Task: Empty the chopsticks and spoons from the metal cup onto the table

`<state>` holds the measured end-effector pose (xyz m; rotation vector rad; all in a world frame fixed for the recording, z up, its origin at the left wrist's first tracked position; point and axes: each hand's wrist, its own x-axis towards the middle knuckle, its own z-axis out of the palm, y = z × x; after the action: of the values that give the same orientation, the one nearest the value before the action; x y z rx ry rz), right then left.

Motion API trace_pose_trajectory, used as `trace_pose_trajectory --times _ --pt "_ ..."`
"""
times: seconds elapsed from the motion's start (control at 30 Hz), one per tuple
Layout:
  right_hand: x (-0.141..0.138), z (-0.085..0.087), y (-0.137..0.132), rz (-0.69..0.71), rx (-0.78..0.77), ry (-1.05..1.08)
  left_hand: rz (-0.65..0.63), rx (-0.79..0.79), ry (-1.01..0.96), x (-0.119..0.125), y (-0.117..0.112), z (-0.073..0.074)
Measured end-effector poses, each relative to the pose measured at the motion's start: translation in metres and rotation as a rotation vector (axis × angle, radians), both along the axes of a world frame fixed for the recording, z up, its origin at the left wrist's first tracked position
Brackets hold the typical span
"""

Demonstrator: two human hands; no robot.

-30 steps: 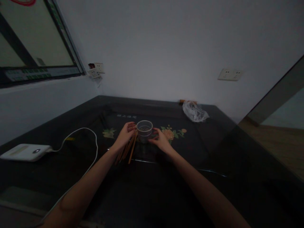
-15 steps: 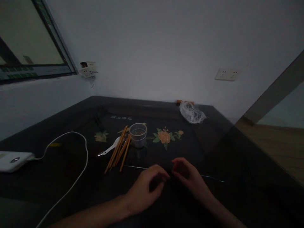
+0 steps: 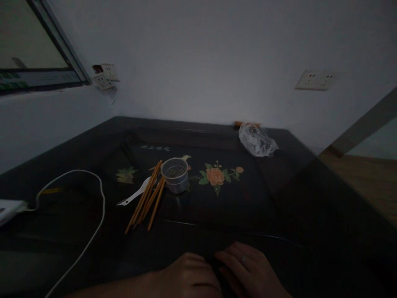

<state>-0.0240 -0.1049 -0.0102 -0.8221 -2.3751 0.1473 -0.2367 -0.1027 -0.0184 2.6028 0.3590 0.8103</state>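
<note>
My left hand [image 3: 190, 275] and my right hand [image 3: 248, 269] rest side by side on the dark table [image 3: 279, 198], at the near edge of the view. The right hand lies flat with its fingers stretched toward the left hand; a ring shows on one finger. The left hand shows its back, and its fingers are lost in the dark. Neither hand touches the objects farther out. A small clear plastic cup [image 3: 175, 176] stands upright beyond them. Several orange-brown sticks [image 3: 147, 203] lie fanned at its left, partly over a white plastic spoon [image 3: 132, 196].
A crumpled clear plastic bag [image 3: 257, 142] lies at the far right by the wall. A white cable [image 3: 93, 223] loops across the left side to a white device [image 3: 8, 207]. Wall sockets [image 3: 314, 79] and a window [image 3: 31, 45] stand behind. The table bears a flower print [image 3: 215, 176].
Both hands left the cup and sticks and drew back to the near edge of the table. The camera moved closer and tilted lower.
</note>
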Motion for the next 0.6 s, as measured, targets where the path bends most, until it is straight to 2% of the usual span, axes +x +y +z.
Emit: trace_pose_trajectory --times 0.1,0.27,0.33,0.6 --pt "-0.001 0.000 -0.001 0.010 -0.006 -0.026 0.011 -0.098 -0.038 0.003 0.002 0.006" --pt "-0.001 0.001 -0.002 0.021 -0.044 -0.106 0.065 -0.458 -0.119 0.005 0.005 0.012" --pt "0.000 0.002 -0.003 0.006 -0.061 -0.136 0.077 -0.551 -0.142 0.006 0.006 0.013" --pt "0.001 0.004 -0.001 0.001 -0.079 -0.239 0.038 -0.566 -0.135 0.007 0.006 0.011"
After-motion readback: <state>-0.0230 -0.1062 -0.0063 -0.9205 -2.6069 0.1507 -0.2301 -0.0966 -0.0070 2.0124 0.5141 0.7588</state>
